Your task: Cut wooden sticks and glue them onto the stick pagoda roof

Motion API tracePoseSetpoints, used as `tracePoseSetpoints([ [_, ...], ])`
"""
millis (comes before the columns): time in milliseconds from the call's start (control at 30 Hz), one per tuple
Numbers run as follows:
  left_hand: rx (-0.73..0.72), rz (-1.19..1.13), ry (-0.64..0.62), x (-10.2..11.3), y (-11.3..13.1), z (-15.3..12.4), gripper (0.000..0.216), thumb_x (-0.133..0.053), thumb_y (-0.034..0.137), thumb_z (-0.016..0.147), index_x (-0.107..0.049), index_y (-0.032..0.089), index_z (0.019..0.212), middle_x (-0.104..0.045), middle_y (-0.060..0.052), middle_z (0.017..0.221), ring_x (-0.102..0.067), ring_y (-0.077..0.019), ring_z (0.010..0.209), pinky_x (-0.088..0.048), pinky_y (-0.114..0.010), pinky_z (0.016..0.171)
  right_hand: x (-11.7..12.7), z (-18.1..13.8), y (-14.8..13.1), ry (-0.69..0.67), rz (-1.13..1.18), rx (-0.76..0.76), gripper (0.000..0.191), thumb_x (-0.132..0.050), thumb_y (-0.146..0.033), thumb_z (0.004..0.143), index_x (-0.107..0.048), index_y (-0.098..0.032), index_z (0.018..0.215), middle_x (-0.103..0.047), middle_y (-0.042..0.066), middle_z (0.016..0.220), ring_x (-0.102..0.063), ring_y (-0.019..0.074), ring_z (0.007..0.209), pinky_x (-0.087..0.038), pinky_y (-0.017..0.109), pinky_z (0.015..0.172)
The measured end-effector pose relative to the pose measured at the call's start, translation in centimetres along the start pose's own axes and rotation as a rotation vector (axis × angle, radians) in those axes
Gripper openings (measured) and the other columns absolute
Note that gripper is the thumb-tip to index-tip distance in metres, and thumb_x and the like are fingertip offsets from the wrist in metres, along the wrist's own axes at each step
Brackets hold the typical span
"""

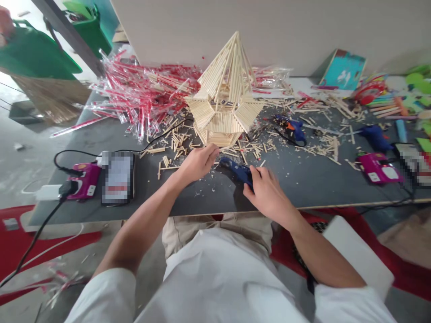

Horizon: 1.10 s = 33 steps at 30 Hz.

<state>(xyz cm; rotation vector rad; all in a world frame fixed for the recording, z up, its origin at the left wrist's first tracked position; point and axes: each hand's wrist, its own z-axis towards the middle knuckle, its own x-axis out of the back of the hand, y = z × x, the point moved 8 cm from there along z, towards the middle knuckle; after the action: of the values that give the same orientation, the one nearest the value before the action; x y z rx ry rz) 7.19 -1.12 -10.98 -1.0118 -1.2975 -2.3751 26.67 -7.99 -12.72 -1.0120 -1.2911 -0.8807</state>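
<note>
1. Head view: the dark grey table point(310, 184) spreads out in front of you, beneath both hands and well past them on either side.
2. Beyond your left hand and off to its left, a heap of red-and-clear wrappers point(144, 94) sprawls over the tabletop, with pale sticks among it.
3. Just beyond your left hand stands the stick model point(225, 121), upright, its pointed roof above a flared, panelled body.
4. Your left hand point(200, 161) is at the model's lower front edge, fingers bent and bunched together; I cannot tell whether they pinch a stick or touch the model.
5. Your right hand point(267, 190) is closed around the rear of the blue glue gun point(235, 169), whose front end points toward your left hand, near its fingertips.
6. Well to the left of your left hand lies a phone point(117, 179), with a magenta power block point(82, 184) just beside it.
7. Beyond your right hand and to its right rests a second glue gun point(294, 130), blue and orange.
8. Short loose sticks point(180, 141) lie scattered around the model's base, beyond both hands.
</note>
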Motion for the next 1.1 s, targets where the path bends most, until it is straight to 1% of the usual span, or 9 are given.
tracePoseSetpoints([
  [100, 0.001, 0.017, 0.019, 0.1, 0.1, 0.0, 0.026, -0.035, 0.033, 0.11, -0.051, 0.02, 0.094, -0.061, 0.0, 0.072, -0.055, -0.0118, 0.059, -0.04, -0.026, 0.063, 1.1, 0.0, 1.3, 0.021, 0.24, -0.076, 0.05, -0.041, -0.033, 0.102, -0.054, -0.003, 0.14, -0.061, 0.021, 0.117, -0.062, 0.0358, 0.107, -0.051, 0.048, 0.097],
  [167, 0.004, 0.03, 0.035, 0.1, 0.2, -0.1, 0.026, -0.035, 0.033, 0.111, -0.049, 0.02, 0.093, -0.061, 0.0, 0.072, -0.054, -0.012, 0.059, -0.04, -0.027, 0.063, 1.8, 0.0, 1.8, 0.01, 0.42, -0.104, 0.042, -0.036, -0.04, 0.106, -0.061, -0.012, 0.124, -0.064, 0.016, 0.106, -0.065, 0.0315, 0.098, -0.051, 0.044, 0.089],
  [233, 0.013, 0.042, 0.039, 0.0, 0.3, -0.1, 0.026, -0.035, 0.033, 0.111, -0.049, 0.02, 0.092, -0.061, 0.0, 0.071, -0.054, -0.0118, 0.058, -0.04, -0.027, 0.062, 2.2, 0.2, 1.7, 0.001, 0.555, -0.12, 0.04, -0.035, -0.048, 0.107, -0.061, -0.018, 0.108, -0.066, 0.011, 0.095, -0.065, 0.0287, 0.09, -0.049, 0.041, 0.083],
  [267, 0.019, 0.047, 0.04, -0.1, 0.3, -0.1, 0.027, -0.035, 0.033, 0.111, -0.049, 0.02, 0.092, -0.061, 0.0, 0.07, -0.054, -0.0118, 0.057, -0.04, -0.027, 0.061, 2.4, 0.2, 1.4, -0.003, 0.613, -0.123, 0.041, -0.036, -0.052, 0.107, -0.06, -0.02, 0.104, -0.067, 0.01, 0.092, -0.065, 0.0278, 0.088, -0.048, 0.041, 0.082],
  [433, 0.043, 0.053, 0.053, -0.2, 0.6, -0.1, 0.028, -0.035, 0.032, 0.11, -0.05, 0.02, 0.09, -0.06, 0.0, 0.068, -0.055, -0.0118, 0.057, -0.04, -0.027, 0.06, 1.9, 0.8, -0.7, -0.059, 0.838, -0.12, 0.044, -0.038, -0.058, 0.107, -0.061, -0.021, 0.11, -0.07, 0.008, 0.101, -0.066, 0.0257, 0.096, -0.047, 0.039, 0.088],
  [600, 0.018, 0.078, 0.067, -0.3, 0.9, -0.1, 0.024, -0.04, 0.031, 0.109, -0.05, 0.02, 0.089, -0.058, 0.001, 0.065, -0.051, -0.0105, 0.053, -0.037, -0.026, 0.057, 1.7, 1.2, -2.0, -0.059, 0.902, -0.093, 0.041, -0.042, -0.057, 0.107, -0.062, -0.021, 0.111, -0.069, 0.008, 0.105, -0.066, 0.0256, 0.1, -0.047, 0.039, 0.091],
  [700, 0.017, 0.055, 0.065, -0.3, 0.9, -0.1, 0.026, -0.04, 0.03, 0.109, -0.049, 0.02, 0.086, -0.059, 0.001, 0.065, -0.054, -0.0104, 0.053, -0.038, -0.025, 0.057, 1.7, 1.3, -2.1, -0.042, 0.905, -0.096, 0.042, -0.041, -0.057, 0.107, -0.063, -0.021, 0.111, -0.07, 0.008, 0.105, -0.066, 0.0265, 0.102, -0.047, 0.04, 0.093],
  [933, 0.027, 0.03, 0.043, -0.2, 1.2, -0.2, 0.029, -0.039, 0.032, 0.109, -0.047, 0.021, 0.085, -0.061, 0.001, 0.065, -0.055, -0.0104, 0.053, -0.039, -0.026, 0.057, 1.4, 1.3, -2.2, -0.025, 0.943, -0.096, 0.044, -0.043, -0.057, 0.107, -0.064, -0.02, 0.119, -0.07, 0.011, 0.116, -0.065, 0.028, 0.114, -0.046, 0.041, 0.099],
  [1100, 0.028, 0.026, 0.021, -0.3, 1.2, -0.2, 0.028, -0.038, 0.032, 0.11, -0.048, 0.021, 0.086, -0.063, 0.001, 0.066, -0.056, -0.0106, 0.054, -0.04, -0.026, 0.058, 1.5, 1.3, -2.3, -0.031, 0.936, -0.093, 0.045, -0.042, -0.058, 0.107, -0.063, -0.02, 0.119, -0.07, 0.01, 0.111, -0.065, 0.0281, 0.111, -0.046, 0.041, 0.099],
])
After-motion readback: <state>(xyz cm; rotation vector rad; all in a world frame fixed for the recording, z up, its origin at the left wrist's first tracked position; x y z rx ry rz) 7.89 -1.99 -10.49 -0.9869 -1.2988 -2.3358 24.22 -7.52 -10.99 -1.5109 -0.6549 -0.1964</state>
